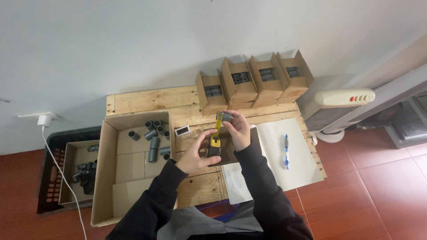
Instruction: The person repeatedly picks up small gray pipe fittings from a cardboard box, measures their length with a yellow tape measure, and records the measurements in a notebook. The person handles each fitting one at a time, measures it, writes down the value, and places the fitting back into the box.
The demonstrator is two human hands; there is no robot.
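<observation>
A: What are the two hands doing?

B: The left hand (pixel 195 153) is wrapped around a yellow and black tape measure (pixel 215 146), fingers closed on its case. The yellow tape (pixel 217 128) runs out from the case toward twelve o'clock.

A: And the other one?

B: The right hand (pixel 239 130) pinches a short grey pipe piece (pixel 226 116) between thumb and fingertips, right at the far end of the tape. Pipe piece and tape end touch or nearly touch; I cannot tell which.

A: Where is all this?

B: Above the middle of a wooden table (pixel 147 100) made of pale planks. At nine o'clock from the hands lies a big open cardboard box (pixel 129 171) with more grey pipe pieces (pixel 152 135) loose in its far part. Just beside the left hand, at about eleven o'clock, sits a small white gadget (pixel 182 130).

A: Anything on the other side?

B: At three o'clock lies an open notebook (pixel 302 164) with a blue pen (pixel 287 151) on it. At twelve o'clock, against the wall, stands a row of four small cartons (pixel 253 82), open on top, with grey pieces inside.

A: And off the table?

B: On the red tile floor at nine o'clock is a black crate (pixel 46 178) holding another carton. At two o'clock stands a cream heater (pixel 338 106).
</observation>
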